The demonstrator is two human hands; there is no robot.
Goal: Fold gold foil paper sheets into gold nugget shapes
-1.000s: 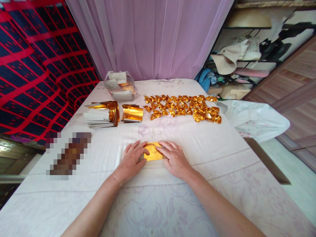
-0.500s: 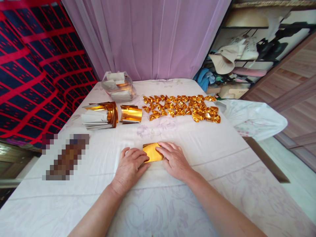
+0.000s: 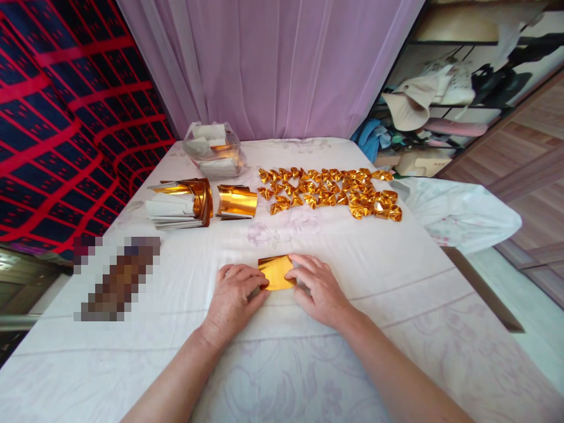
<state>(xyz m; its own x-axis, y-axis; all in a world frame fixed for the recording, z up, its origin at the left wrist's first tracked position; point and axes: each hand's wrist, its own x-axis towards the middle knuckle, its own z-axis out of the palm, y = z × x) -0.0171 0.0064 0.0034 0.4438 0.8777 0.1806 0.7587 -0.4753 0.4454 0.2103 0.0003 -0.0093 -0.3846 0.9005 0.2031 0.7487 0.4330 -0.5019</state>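
While both hands press down on it, the gold paper sheet [image 3: 275,272] lies flat on the white tablecloth [image 3: 396,305], pinned between them, probably so a fold holds. The left hand [image 3: 235,294] rests palm down, fingers curled over the sheet's left edge. The right hand [image 3: 321,286] lies flat with fingers spread, its fingertips [image 3: 294,261] on the sheet's right edge. Neither hand lifts it; both just pinch and press.

Well ahead of the right hand, a spread of folded gold pieces [image 3: 330,192] sits in loose rows, likely laid out apart to keep them out of the working spot. Ahead of the left hand stand two curled stacks of gold sheets [image 3: 207,201], close enough to reach. Farther beyond those, a clear plastic bag [image 3: 212,150] holds more paper, white and gold; how much is unclear. Left of the left hand a blurred patch [image 3: 118,276] hides something.
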